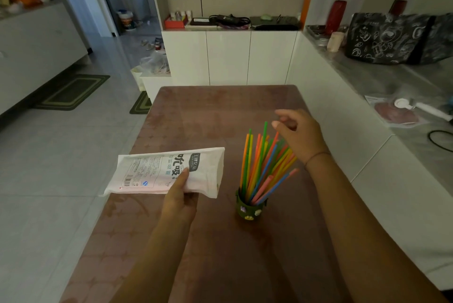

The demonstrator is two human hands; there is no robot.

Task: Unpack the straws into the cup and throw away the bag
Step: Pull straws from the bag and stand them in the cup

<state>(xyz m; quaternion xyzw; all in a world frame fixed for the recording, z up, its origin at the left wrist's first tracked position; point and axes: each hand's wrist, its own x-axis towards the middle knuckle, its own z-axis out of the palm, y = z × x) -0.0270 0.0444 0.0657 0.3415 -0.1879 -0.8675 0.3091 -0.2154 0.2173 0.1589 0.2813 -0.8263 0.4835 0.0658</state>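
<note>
Looking down from the head camera, a brown patterned worktop (220, 111) stretches forward toward white cabinets (230, 57) at the far end. The left hand (180, 195) has its grip pinched on the bag (157, 170), thumb pressed on the printed upper face and the other fingers hidden beneath. The bag is white with dark lettering and a small barcode at its left end; it is held roughly level above the left part of the worktop, its open end turned right toward the cup. It looks flat, though what is inside cannot be told.

Just right of the bag, a small dark green cup (250, 207) stands upright on the worktop with little decorations on its side. The straws (264, 163) stand in it, fanned out and leaning mostly to the right: orange, yellow, green, blue and pink ones.

The right hand (300, 136) hovers above and behind the straw tips, its grip loosely spread, fingers curled and apart, holding nothing. Whether it touches the uppermost straws cannot be told. A thin band (317, 155) circles that wrist.

To the right runs a grey counter (392, 77) with a black printed tote bag (392, 38) and a red cylinder (335, 17). On the floor to the left lie green mats (73, 92), and a white bin lined with a clear bag (153, 67) stands beyond the worktop's far left corner.
</note>
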